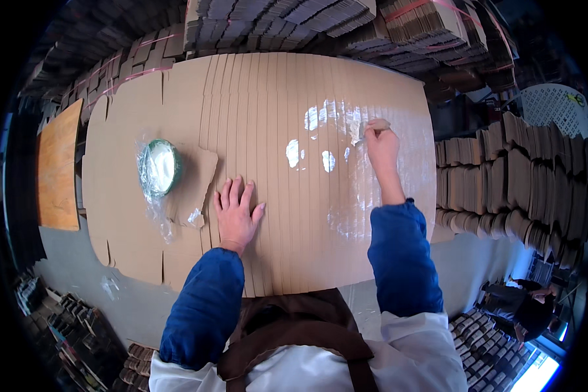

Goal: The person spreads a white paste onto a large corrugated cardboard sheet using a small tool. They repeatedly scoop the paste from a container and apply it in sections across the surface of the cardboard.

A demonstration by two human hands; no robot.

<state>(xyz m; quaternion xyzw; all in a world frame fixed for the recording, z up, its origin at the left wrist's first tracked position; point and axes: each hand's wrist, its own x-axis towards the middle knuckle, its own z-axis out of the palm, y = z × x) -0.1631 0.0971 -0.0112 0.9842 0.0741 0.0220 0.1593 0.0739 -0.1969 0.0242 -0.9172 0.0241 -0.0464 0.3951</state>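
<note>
My left hand (237, 219) lies flat with spread fingers on a row of overlapping brown cardboard sheets (274, 215). At the right, the fingers of my right hand (383, 150) pinch a small cardboard scrap (380, 123) against the sheets. White paste (319, 115) sits in wet blobs left of this hand, and a thin shiny smear covers the sheets around it. Left of my left hand, a green bowl (162, 167) of white stuff stands in crumpled clear plastic (151, 206). A loose cardboard piece (199, 173) with a white dab lies beside the bowl.
Tied cardboard stacks (255, 26) line the far side. More cardboard bundles (513, 173) stand at the right, near a white perforated basket (552, 111). A wooden board (59, 170) is at the left. Two people (529, 307) appear at the lower right.
</note>
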